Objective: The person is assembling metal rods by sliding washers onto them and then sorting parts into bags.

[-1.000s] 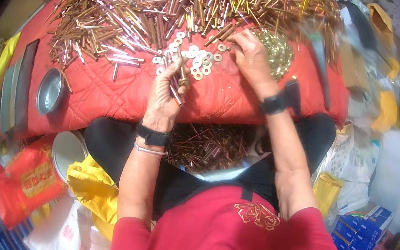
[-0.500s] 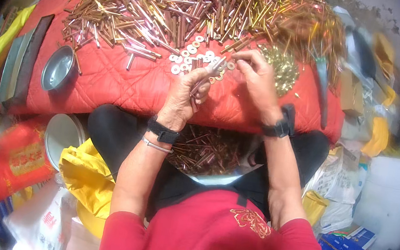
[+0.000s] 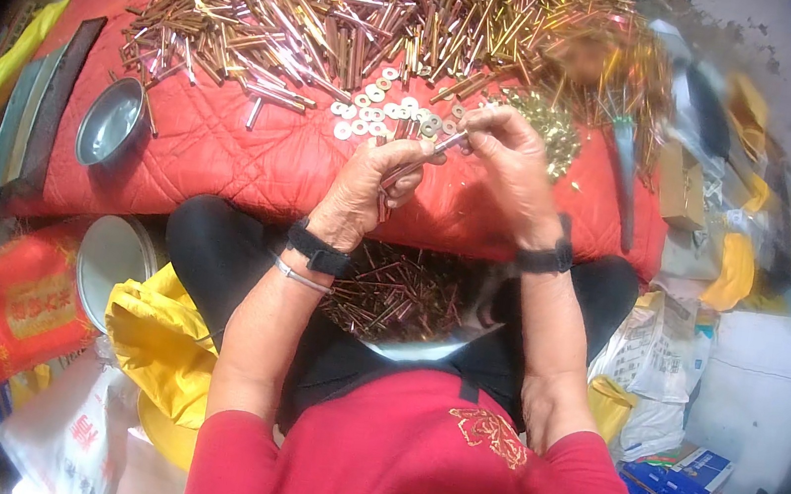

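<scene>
Several slim copper-coloured metal rods (image 3: 439, 146) are gripped in my left hand (image 3: 368, 188); one of them points up and to the right. My right hand (image 3: 514, 163) pinches at the far end of that rod, and its fingertips hide any small part there. Just beyond my hands, flat round washers (image 3: 371, 114) lie scattered on the red quilted cover (image 3: 237, 161). A heap of small brass-coloured pieces (image 3: 555, 133) sits beyond my right hand; their exact kind is too small to tell.
A large pile of metal rods (image 3: 347, 11) covers the far side. A grey metal bowl (image 3: 112, 122) stands at the left, and a long tapered grey tool (image 3: 626, 182) lies at the right. Between my legs is a container of more rods (image 3: 394, 297).
My right hand has closed in on the raised rod, its fingertips now at the rod's end. The rod in my left hand has tilted lower toward the right.
</scene>
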A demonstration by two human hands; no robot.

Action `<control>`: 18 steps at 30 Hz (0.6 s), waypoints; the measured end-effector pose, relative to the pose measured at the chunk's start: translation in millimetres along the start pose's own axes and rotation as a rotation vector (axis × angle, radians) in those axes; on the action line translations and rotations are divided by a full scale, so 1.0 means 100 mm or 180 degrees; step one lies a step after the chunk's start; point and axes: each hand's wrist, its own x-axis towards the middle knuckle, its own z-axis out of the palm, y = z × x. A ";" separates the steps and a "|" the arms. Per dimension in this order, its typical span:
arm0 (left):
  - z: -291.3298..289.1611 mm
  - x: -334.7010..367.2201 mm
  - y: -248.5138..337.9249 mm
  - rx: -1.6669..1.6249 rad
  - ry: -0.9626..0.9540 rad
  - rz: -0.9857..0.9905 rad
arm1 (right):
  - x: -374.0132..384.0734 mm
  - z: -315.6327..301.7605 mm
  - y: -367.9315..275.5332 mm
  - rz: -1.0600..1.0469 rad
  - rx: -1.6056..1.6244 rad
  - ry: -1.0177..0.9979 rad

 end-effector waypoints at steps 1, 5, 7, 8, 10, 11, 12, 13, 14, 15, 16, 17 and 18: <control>-0.02 0.00 0.00 -0.0139 -0.0060 -0.0104 | 0.00 0.00 -0.05 0.0026 -0.0210 -0.0048; -0.01 0.00 0.00 -0.0033 -0.0122 -0.0059 | 0.01 -0.09 -0.16 0.0232 -0.1011 -0.0246; 0.01 -0.02 0.03 0.0083 -0.0141 -0.0039 | 0.00 -0.11 -0.17 0.0229 -0.1101 -0.0354; 0.00 -0.03 0.05 0.0009 -0.0196 -0.0151 | -0.01 -0.11 -0.18 0.0148 -0.1002 -0.0405; 0.00 -0.04 0.05 -0.0112 -0.0233 -0.0327 | -0.03 -0.12 -0.19 0.0147 -0.0955 -0.0441; 0.01 -0.04 0.04 -0.0154 -0.0221 -0.0396 | -0.05 -0.14 -0.19 0.0224 -0.1008 -0.0418; 0.04 -0.04 0.04 -0.0191 -0.0217 -0.0467 | -0.06 -0.16 -0.19 0.0296 -0.1064 -0.0388; 0.08 -0.04 0.04 0.0107 -0.0079 -0.0142 | -0.07 -0.17 -0.17 0.0115 -0.1654 -0.0384; 0.15 -0.03 0.03 0.0403 0.0058 0.0183 | -0.07 -0.17 -0.14 -0.0071 -0.2244 -0.0377; 0.18 -0.04 0.04 0.0703 0.0207 0.0500 | -0.08 -0.16 -0.13 -0.0254 -0.2820 -0.0370; 0.16 -0.04 0.03 0.0729 0.0135 0.0439 | -0.08 -0.17 -0.13 -0.0217 -0.2823 -0.0437; 0.12 -0.04 0.03 0.0755 0.0061 0.0377 | -0.08 -0.18 -0.15 -0.0180 -0.2825 -0.0503; 0.08 -0.04 0.03 0.0782 -0.0014 0.0314 | -0.08 -0.19 -0.17 -0.0142 -0.2827 -0.0568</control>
